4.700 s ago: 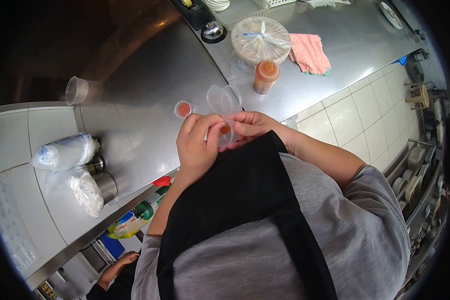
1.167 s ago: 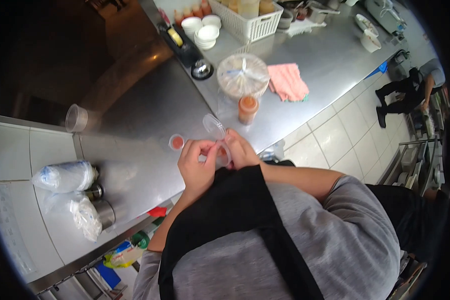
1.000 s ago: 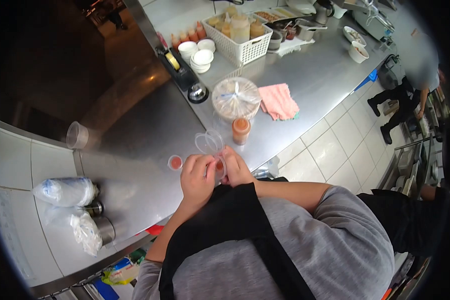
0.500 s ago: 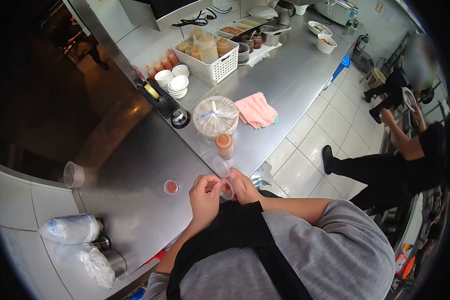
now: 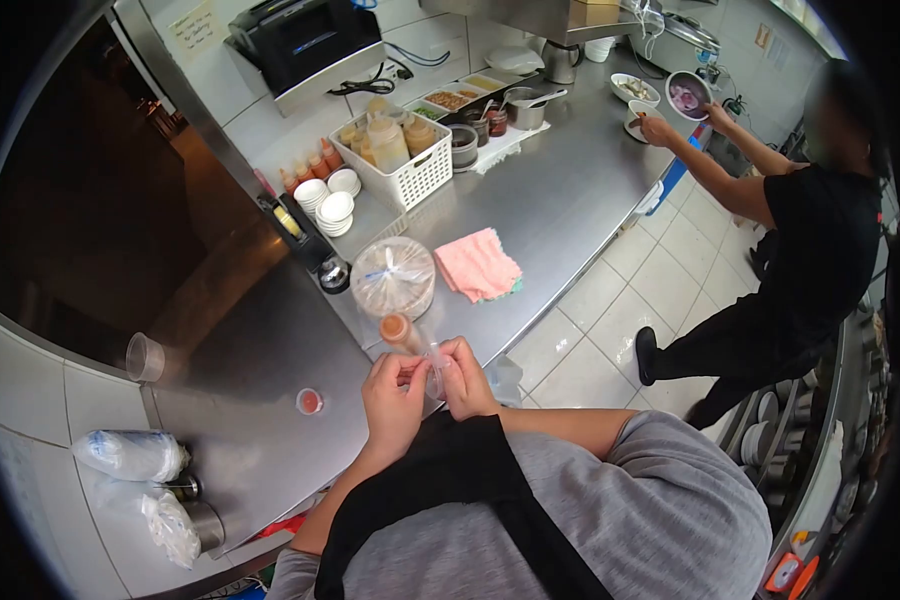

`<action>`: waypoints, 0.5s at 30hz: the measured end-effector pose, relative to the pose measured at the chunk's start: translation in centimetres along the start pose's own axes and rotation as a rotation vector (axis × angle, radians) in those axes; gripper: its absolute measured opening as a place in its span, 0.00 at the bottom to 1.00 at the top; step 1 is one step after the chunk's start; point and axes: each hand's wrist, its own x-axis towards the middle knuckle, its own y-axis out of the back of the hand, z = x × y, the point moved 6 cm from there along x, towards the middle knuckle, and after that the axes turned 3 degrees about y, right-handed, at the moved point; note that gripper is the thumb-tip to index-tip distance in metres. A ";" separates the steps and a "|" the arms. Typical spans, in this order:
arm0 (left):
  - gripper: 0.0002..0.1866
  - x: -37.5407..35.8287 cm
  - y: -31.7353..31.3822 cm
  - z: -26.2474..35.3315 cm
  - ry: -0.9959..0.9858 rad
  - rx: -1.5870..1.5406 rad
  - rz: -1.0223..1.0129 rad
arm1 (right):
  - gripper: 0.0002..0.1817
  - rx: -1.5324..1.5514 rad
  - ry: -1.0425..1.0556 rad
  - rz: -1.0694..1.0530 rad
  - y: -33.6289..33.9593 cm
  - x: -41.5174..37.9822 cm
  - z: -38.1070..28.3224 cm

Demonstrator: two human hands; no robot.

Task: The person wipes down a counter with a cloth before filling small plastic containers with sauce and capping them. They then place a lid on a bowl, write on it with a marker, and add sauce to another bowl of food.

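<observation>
L hand point(image 5: 392, 405) & R hand point(image 5: 463, 378) both pinch 1 small clear plastic sauce cup point(image 5: 434, 368); 1 filled round cup point(image 5: 310, 401) near steel counter point(image 5: 260, 400) edge.

sauce cup point(image 5: 310, 401) left of hands, cloth point(image 5: 477, 264) behind

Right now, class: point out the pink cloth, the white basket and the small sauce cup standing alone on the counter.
Pink cloth point(image 5: 477, 264), head view, middle of the cloth.
White basket point(image 5: 417, 178), head view, front wall.
Sauce cup point(image 5: 310, 401), head view, red top.
</observation>
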 end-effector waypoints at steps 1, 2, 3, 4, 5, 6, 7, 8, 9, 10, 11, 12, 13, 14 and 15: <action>0.03 0.3 -0.7 0.4 -0.005 0.000 0.000 | 0.08 0.019 -0.028 0.032 0.8 0.2 0.0; 0.04 0.6 -1.5 1.4 -0.103 0.096 0.000 | 0.08 0.039 -0.032 0.051 1.5 0.5 0.1; 0.05 0.8 -2.3 2.3 -0.201 0.192 0.000 | 0.08 0.040 -0.029 0.053 2.1 0.8 0.3; 0.05 1.0 -3.1 2.5 -0.204 0.193 -0.002 | 0.08 0.071 -0.043 0.083 2.9 1.0 0.7; 0.04 1.1 -4.0 2.9 -0.247 0.269 -0.017 | 0.08 0.103 -0.059 0.113 3.7 1.1 1.1; 0.04 1.2 -5.0 3.2 -0.293 0.344 -0.032 | 0.08 0.104 -0.060 0.118 4.5 1.2 1.5; 0.04 1.4 -5.7 3.3 -0.296 0.343 -0.035 | 0.08 0.121 -0.072 0.117 5.3 1.4 2.0; 0.04 1.6 -6.5 3.3 -0.294 0.341 -0.049 | 0.08 0.137 -0.084 0.116 6.0 1.7 2.1; 0.04 1.9 -7.3 3.4 -0.291 0.340 -0.064 | 0.08 0.138 -0.082 0.119 6.8 2.1 2.1; 0.04 2.2 -7.9 3.5 -0.292 0.340 -0.067 | 0.08 0.117 -0.055 0.107 7.5 2.4 1.9; 0.05 2.6 -8.4 3.1 -0.207 0.218 -0.070 | 0.09 0.097 -0.029 0.095 8.2 2.7 1.7; 0.05 3.0 -8.9 2.6 -0.118 0.097 -0.074 | 0.09 0.098 -0.032 0.100 9.1 2.9 1.6; 0.05 3.1 -9.5 2.4 -0.116 0.099 -0.080 | 0.09 0.053 -0.008 0.066 9.8 3.1 1.4; 0.06 3.2 -10.1 2.0 -0.082 0.069 -0.089 | 0.10 0.008 0.017 0.032 10.4 3.3 1.1; 0.06 3.2 -10.6 1.6 -0.047 0.037 -0.098 | 0.10 0.009 0.012 0.036 11.0 3.4 1.0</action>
